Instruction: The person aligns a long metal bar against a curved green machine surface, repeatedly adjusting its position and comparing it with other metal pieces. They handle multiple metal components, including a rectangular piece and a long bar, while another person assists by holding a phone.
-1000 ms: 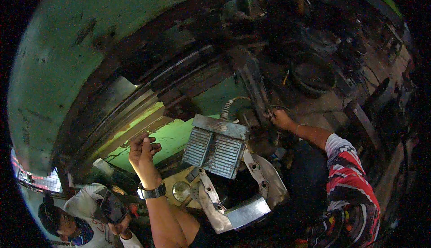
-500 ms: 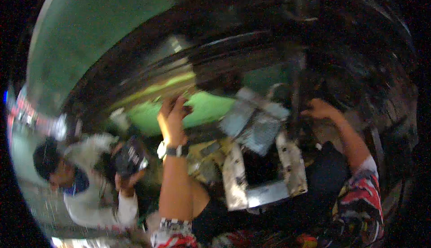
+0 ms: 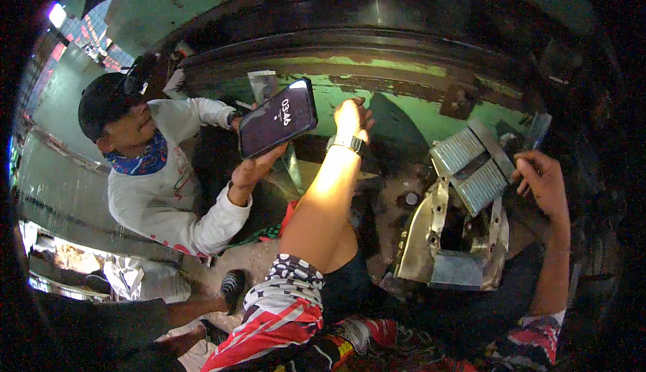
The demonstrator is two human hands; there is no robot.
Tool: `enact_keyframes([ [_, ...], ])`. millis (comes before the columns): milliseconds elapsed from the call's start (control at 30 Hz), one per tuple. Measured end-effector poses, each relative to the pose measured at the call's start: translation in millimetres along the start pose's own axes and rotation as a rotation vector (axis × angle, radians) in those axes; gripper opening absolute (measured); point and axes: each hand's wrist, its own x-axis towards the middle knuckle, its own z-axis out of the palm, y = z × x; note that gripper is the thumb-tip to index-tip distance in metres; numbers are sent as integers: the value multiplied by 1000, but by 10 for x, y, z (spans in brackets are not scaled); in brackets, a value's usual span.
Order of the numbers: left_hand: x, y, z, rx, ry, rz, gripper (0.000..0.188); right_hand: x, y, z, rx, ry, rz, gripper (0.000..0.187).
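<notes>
My left hand (image 3: pixel 353 120), a dark watch (image 3: pixel 346 145) on its wrist, reaches forward to the worn green metal face (image 3: pixel 393 120). Its fingers are curled in, and anything within them is hidden. On the right, my right hand (image 3: pixel 544 178) hovers beside a pair of ribbed grey metal blocks (image 3: pixel 461 150), fingers loosely bent and apart; whether they touch the nearer block I cannot tell. The blocks rest tilted across the far end of a worn U-shaped metal frame (image 3: pixel 420 237). A thin flat metal strip (image 3: pixel 537 132) stands just beyond my right hand.
On my left, a co-worker in a white top (image 3: pixel 161 197) holds up a phone (image 3: pixel 279 120) with a lit screen, close to my left forearm. Long dark machine rails (image 3: pixel 377 42) run across the far side. A sandaled foot (image 3: pixel 232 288) is at lower left.
The view has swung, and the frame and blocks now appear farther right. The co-worker's phone appears higher and nearer my left arm. My right hand now appears closer to the ribbed blocks.
</notes>
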Motion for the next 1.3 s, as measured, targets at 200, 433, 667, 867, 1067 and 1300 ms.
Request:
enact_keyframes([
  [200,518,81,-449,-157,222,161,97,-127,309,247,-70,136,1,28],
  [433,644,201,-461,-288,206,46,85,-4,353,71,-110,262,38,28],
  [667,300,422,-38,-136,327,118,48,43,726,26,-216,270,-120,27],
  [867,-44,821,-111,544,893,776,51,46,614,-41,-188,282,-131,26],
  [1067,504,388,-832,-229,445,215,54,115,494,42,-106,312,-108,25],
  [1300,256,488,-277,-675,-160,27,26,72,329,24,-8,343,-107,23],
])
